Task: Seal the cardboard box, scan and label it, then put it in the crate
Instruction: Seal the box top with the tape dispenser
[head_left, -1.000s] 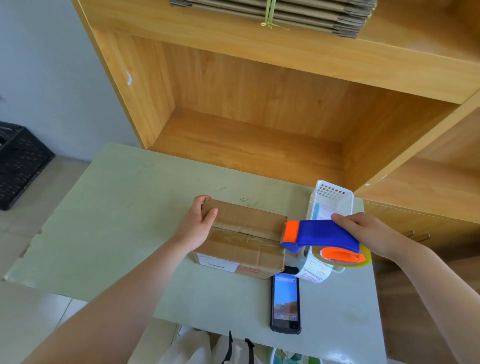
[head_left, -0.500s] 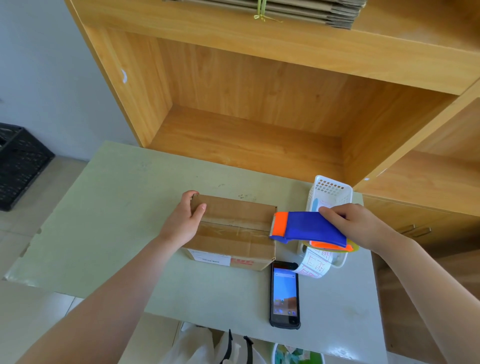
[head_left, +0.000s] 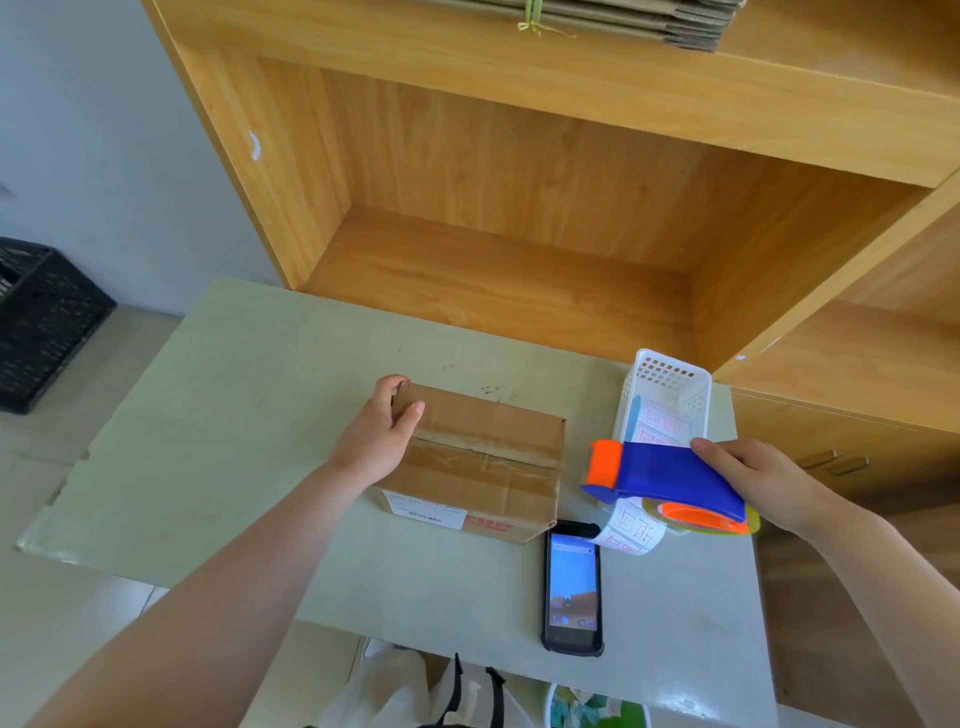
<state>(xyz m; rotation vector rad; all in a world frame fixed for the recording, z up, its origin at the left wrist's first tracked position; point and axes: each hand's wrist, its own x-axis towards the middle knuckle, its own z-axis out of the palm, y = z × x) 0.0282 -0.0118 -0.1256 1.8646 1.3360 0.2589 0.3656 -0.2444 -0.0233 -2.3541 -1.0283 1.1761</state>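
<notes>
Cardboard box, brown, flaps closed with clear tape along the seam (head_left: 478, 457), sits mid-desk on the pale green desk (head_left: 208, 415). Left hand (head_left: 376, 441) grips its left end, thumb on top. Right hand (head_left: 763, 480) clamps the blue-and-orange tape dispenser (head_left: 665, 480) just right of the box, above the black phone (head_left: 573, 587) near the front edge. Black plastic crate (head_left: 41, 322) sits on the floor, far left.

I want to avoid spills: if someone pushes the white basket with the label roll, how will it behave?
The white basket looks like thin perforated plastic, so probably light and easy to slide. It stands tall and narrow, so a high push might tip it. The label strip hanging outside could drag.
</notes>
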